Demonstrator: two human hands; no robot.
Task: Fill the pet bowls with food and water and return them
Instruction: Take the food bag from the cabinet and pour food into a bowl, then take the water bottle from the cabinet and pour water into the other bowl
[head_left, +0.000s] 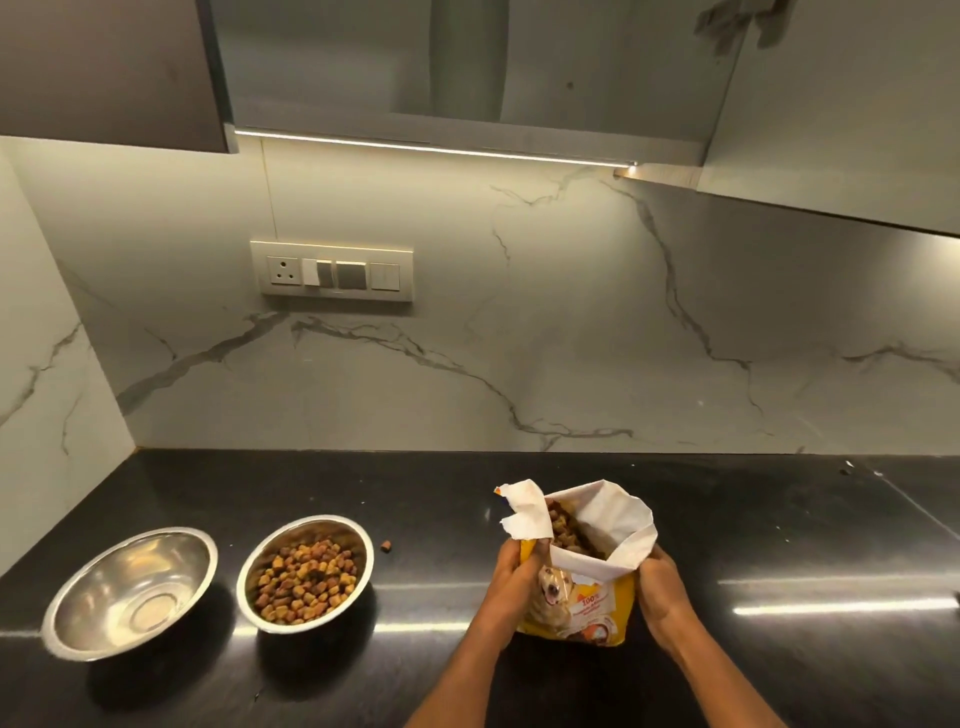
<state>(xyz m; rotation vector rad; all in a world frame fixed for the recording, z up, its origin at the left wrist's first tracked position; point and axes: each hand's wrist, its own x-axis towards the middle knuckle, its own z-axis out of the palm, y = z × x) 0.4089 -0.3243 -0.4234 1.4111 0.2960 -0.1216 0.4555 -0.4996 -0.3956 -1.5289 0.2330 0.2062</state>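
Yellow pet food bag (576, 608) stands upright on the black counter (779, 545), right of centre, top torn open with the white inner lining folded outward. Kibble visible inside the mouth.

Left hand (511, 574) grips the bag's left upper edge, fingers curled round the material just under the torn flap. Right hand (662, 587) grips the right side, fingers wrapped round the edge below the folded lining. Both grips closed on the bag, holding the mouth spread.

Two steel bowls on the counter to the left of the bag, well apart from it. Nearer bowl (306, 574) holds brown and tan kibble, filled most of the way up. Far-left bowl (132, 592) has nothing visible in it, bare metal inside. Bowls sit just beside each other, not touching.

One stray kibble piece (386, 546) lies on the counter just right of the filled bowl.

Marble backsplash behind, switch panel (332, 270) on the wall above the bowls.
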